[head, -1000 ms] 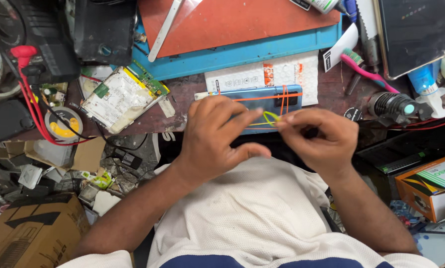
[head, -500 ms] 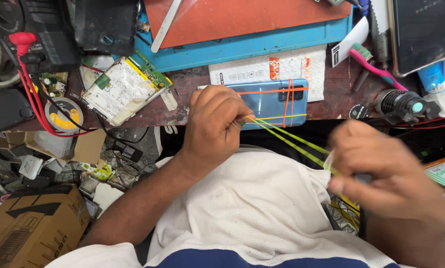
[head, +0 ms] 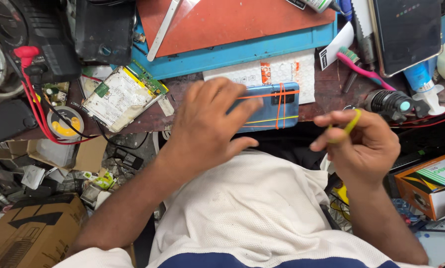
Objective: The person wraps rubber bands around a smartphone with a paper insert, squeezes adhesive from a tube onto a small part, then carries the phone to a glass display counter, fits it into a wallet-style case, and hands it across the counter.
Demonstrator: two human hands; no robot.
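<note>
A blue phone (head: 269, 106) lies at the near edge of the bench, bound with orange rubber bands and one yellow-green band across it. My left hand (head: 207, 129) rests on the phone's left end, fingers spread over it. Apart from the phone on the right, my right hand (head: 364, 141) is raised, with a yellow-green rubber band (head: 350, 123) looped over its fingers. No band stretches between the two hands.
A blue-edged red work mat (head: 242, 30) lies behind the phone. A phone battery with a circuit board (head: 120, 97), red probe leads (head: 31, 94) and a yellow tape roll (head: 66, 121) sit to the left. A pink toothbrush (head: 364, 69), a tablet (head: 406, 32), a small black lamp (head: 389, 103) and cardboard boxes (head: 431, 186) are on the right.
The stretched yellow-green band between my hands is gone; one band now lies across the phone. My right hand has risen back toward the bench with a band on its fingers. My left hand has flattened on the phone.
</note>
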